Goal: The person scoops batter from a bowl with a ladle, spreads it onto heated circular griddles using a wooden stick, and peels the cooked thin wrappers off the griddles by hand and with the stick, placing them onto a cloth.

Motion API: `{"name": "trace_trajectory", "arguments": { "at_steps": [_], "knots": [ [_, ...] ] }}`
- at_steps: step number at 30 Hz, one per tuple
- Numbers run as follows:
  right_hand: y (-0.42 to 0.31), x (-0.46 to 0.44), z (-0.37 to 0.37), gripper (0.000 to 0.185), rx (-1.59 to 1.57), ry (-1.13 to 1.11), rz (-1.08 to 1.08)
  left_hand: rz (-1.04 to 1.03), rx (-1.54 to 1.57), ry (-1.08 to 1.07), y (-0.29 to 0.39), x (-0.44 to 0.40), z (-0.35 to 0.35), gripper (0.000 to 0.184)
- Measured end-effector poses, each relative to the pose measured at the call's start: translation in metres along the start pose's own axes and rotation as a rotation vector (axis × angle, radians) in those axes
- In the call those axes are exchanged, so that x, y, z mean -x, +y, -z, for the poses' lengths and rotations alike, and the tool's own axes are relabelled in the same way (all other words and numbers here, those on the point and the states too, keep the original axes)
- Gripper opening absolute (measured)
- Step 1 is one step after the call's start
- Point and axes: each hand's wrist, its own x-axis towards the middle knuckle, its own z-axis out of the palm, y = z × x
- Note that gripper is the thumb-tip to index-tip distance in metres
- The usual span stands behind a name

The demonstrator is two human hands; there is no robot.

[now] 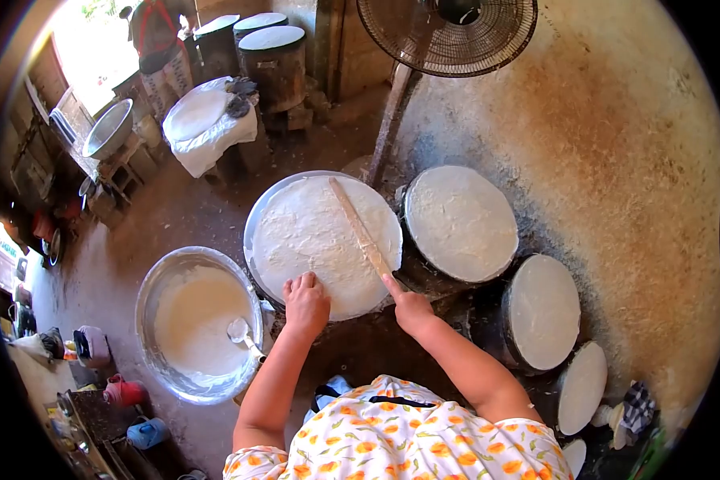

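Observation:
A large round white sheet (312, 228) with a lumpy, wet-looking surface lies on a wide round tray (252, 232) in front of me. My left hand (306, 306) is at its near edge, fingers curled and pressed together on the rim of the sheet; the fingertips are partly hidden. My right hand (412, 310) is closed around the near end of a long flat wooden stick (354, 216). The stick slants across the right part of the sheet, its far end pointing up and left.
Left stands a metal basin (146, 320) of white batter with a ladle (238, 330) in it. Right are drum-like stoves with white round tops (460, 224) (544, 312). A fan (448, 36) stands beyond, near the wall. Another person (158, 40) is at the back left.

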Motion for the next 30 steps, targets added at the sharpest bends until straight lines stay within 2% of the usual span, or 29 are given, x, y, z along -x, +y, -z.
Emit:
{"name": "trace_trajectory", "arguments": {
  "at_steps": [2,5,10,11,13,14,18,20,22,24,30],
  "knots": [
    [0.011,0.011,-0.003,0.072,-0.112,-0.051,0.051,0.014,0.01,-0.027,0.002,-0.001,0.002,0.036],
    [0.022,0.035,-0.009,0.074,-0.246,0.003,0.11,0.036,0.013,-0.06,0.003,-0.002,0.002,0.04],
    [0.03,0.083,-0.012,0.073,-0.3,-0.109,0.069,0.015,0.005,-0.024,0.004,0.001,0.005,0.04],
    [0.036,0.093,-0.022,0.073,-0.309,-0.104,0.071,0.01,-0.004,-0.024,0.005,0.002,0.006,0.04],
    [0.05,0.11,-0.038,0.068,-0.576,0.037,0.204,0.035,-0.004,-0.076,0.006,0.005,0.009,0.045],
    [0.057,0.117,-0.039,0.068,-0.581,0.041,0.21,0.034,-0.012,-0.072,0.006,0.008,0.009,0.045],
    [0.066,0.138,-0.016,0.064,-0.662,0.166,0.058,-0.06,0.013,-0.036,0.005,0.034,0.005,0.065],
    [0.078,0.133,-0.028,0.064,-0.675,0.289,0.091,-0.089,0.011,-0.064,0.007,0.045,0.003,0.072],
    [0.076,0.134,-0.021,0.064,-0.686,0.316,0.096,-0.126,-0.111,-0.127,0.01,0.05,0.001,0.081],
    [0.073,0.135,-0.017,0.064,-0.646,0.222,0.033,-0.141,-0.11,-0.129,0.01,0.049,-0.004,0.083],
    [0.073,0.135,-0.042,0.065,-0.633,0.247,0.091,-0.193,-0.131,-0.085,0.003,0.04,-0.016,0.077]
  ]
}}
